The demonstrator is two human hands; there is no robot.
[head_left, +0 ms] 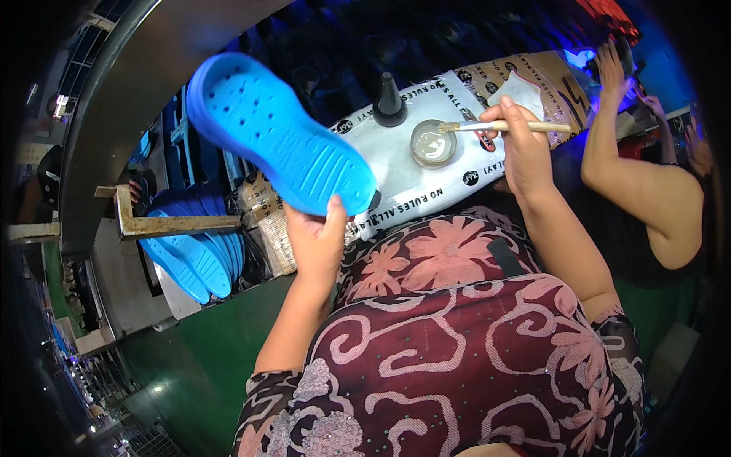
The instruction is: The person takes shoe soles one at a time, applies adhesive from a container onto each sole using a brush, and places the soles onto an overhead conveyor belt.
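So our left hand (316, 236) is clamped on the heel end of a blue shoe sole (278, 133), holding it up with the tread facing us, probably so it's easy to get at. Our right hand (525, 152) is pinching a wooden brush (502, 126), bristles dipped in the little glue pot (433, 143) on the white printed sheet (426, 186). More blue soles (194, 251) are stacked off to our left.
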